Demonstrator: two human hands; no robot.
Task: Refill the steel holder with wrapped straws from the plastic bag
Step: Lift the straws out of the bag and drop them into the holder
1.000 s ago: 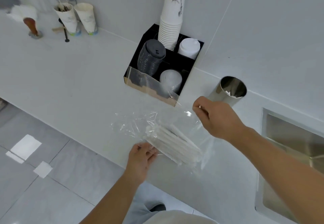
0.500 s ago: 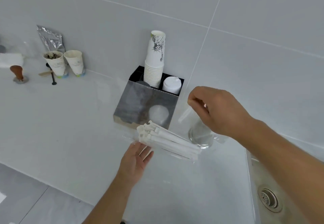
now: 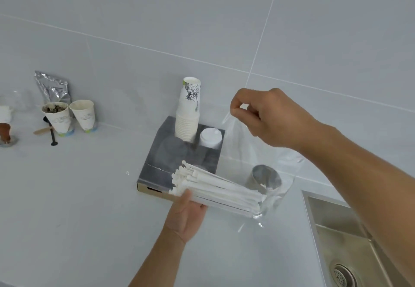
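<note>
The straws (image 3: 215,191), a fat bunch in white paper wraps, lie on their side in the air above the white counter (image 3: 74,197). They sit inside a clear plastic bag (image 3: 242,152) that is hard to see. The counter is the biggest thing here, wide and pale, with a steel sink (image 3: 350,237) set into it on the right.

The right hand (image 3: 267,118) is up high. Its thumb and first finger are pressed together on the top edge of the bag, and the bag hangs down from there. The left hand (image 3: 186,215) is lower, palm up under the bunch, with the thumb over the near end of the straws and the fingers curled below, so it grips them through the bag.

Behind the straws stands a black box (image 3: 177,163) with a tall stack of paper cups (image 3: 187,111) and white lids (image 3: 211,137) in it. The steel holder (image 3: 265,178) stands upright on the counter, just behind the far end of the bunch, seen through the plastic. Far off on the left are two used paper cups (image 3: 69,116) and a silver pouch (image 3: 52,87) against the wall.
</note>
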